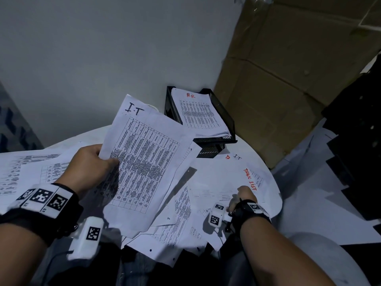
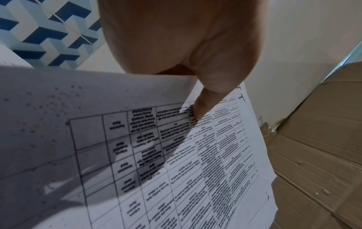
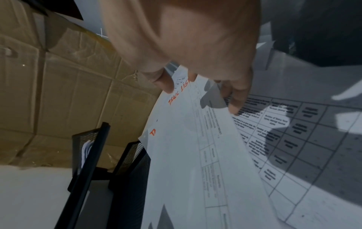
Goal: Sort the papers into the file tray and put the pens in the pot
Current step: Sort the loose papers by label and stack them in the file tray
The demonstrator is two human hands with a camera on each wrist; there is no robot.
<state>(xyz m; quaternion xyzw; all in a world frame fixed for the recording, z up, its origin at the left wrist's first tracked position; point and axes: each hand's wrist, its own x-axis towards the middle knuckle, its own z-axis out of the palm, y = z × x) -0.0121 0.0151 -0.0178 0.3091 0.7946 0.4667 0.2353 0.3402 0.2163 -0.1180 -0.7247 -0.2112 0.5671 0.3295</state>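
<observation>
my left hand (image 1: 88, 164), at centre left of the head view, grips a printed sheet marked "i.t" (image 1: 144, 162) by its left edge, thumb (image 2: 203, 108) pressed on the table of text and the other fingers hidden behind the sheet, which is lifted clear of the pile and tilted toward the upper right. my right hand (image 1: 243, 197), at lower right of the frame, is down on a sheet headed "task list" (image 1: 233, 182) in red; in the right wrist view its fingers (image 3: 237, 99) are bent with the tips on the paper, and i cannot tell whether they pinch it or only press. loose papers (image 1: 177, 221) lie overlapping across the round white worktop (image 1: 274, 203), some hanging over its near edge at the bottom centre, with more printed sheets (image 1: 31, 170) spread at the far left. the black mesh file tray (image 1: 228, 118) stands at the back of the worktop, above centre, against the white wall (image 1: 103, 48); its top tier holds a stack headed "h.r" (image 1: 198, 112) in red. brown cardboard (image 1: 288, 79) fills the upper right of the frame behind the tray, and a blue and white patterned panel (image 2: 49, 31) shows at the upper left of the left wrist view.
</observation>
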